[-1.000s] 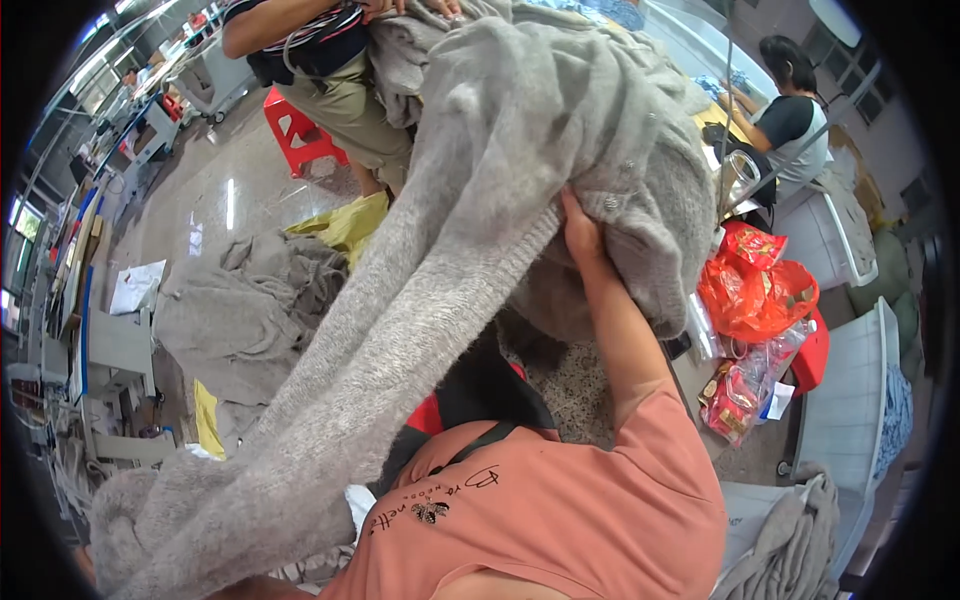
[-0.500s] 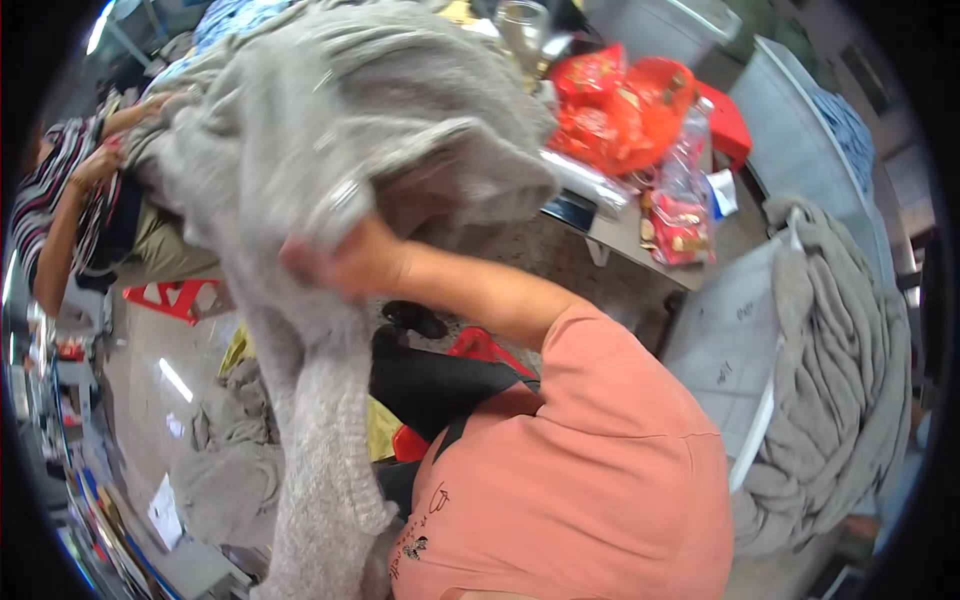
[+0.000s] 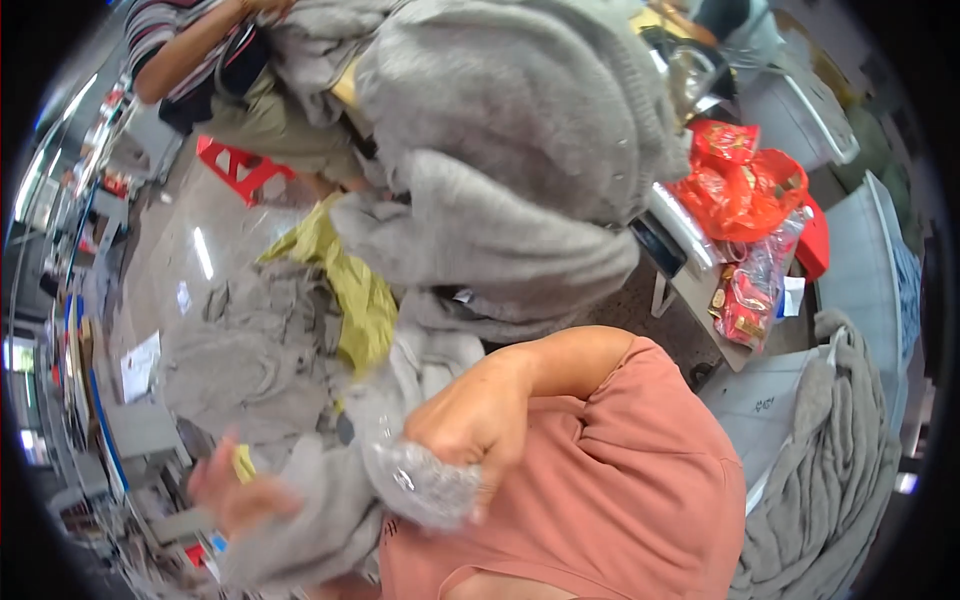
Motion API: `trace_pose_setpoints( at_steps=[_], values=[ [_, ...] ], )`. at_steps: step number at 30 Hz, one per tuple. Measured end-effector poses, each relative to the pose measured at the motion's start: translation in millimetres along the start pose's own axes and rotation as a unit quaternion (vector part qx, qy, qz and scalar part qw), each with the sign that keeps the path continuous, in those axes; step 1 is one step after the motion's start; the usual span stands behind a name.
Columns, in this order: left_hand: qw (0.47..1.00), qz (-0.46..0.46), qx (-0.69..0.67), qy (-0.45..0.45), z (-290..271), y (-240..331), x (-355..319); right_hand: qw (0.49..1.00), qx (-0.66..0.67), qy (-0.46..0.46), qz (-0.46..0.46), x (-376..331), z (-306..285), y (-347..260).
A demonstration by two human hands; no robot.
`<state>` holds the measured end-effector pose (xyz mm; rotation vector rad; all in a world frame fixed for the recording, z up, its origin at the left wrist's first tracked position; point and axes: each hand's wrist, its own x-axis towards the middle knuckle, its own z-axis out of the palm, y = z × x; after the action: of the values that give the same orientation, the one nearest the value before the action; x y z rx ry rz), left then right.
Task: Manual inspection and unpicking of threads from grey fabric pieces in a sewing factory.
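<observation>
My right hand (image 3: 470,410) is closed, in front of my pink shirt, on a bunched part of a grey knit garment (image 3: 400,375). A pale, shiny patch (image 3: 420,480) shows just below its fingers; I cannot tell whether it is fabric or clear film. My left hand (image 3: 240,490), smeared by motion, is at the lower left against more grey knit cloth (image 3: 320,500). Ahead, a large heap of grey knitwear (image 3: 510,110) bulges over the table and hides most of its top.
Another person in a striped top (image 3: 195,55) handles grey cloth at the upper left, near a red stool (image 3: 240,170). Dark grey garments (image 3: 245,350) and yellow cloth (image 3: 350,290) lie low on the left. Red plastic bags (image 3: 745,190) and bins (image 3: 790,400) are on the right.
My right hand has come down from the raised garment to near my chest. My left hand has come into view. The view has shifted, and the large grey garment lies lower over the table.
</observation>
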<state>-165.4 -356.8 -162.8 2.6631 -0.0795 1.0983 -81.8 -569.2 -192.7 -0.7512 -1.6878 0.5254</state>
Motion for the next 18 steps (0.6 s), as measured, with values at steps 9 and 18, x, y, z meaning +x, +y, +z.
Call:
trace_pose_setpoints(
  at_steps=[9, 18],
  values=[
    [0.273, -0.643, -0.571, -0.432, 98.8, 8.8, -54.4, 0.909, -0.155, 0.317, 0.220, -91.1, -10.3, 44.0],
    [0.564, -0.424, -0.544, -0.454, 119.9, 1.4, -101.0, 0.933, 0.010, 0.260, 0.248, -97.9, -11.8, 103.3]
  ],
)
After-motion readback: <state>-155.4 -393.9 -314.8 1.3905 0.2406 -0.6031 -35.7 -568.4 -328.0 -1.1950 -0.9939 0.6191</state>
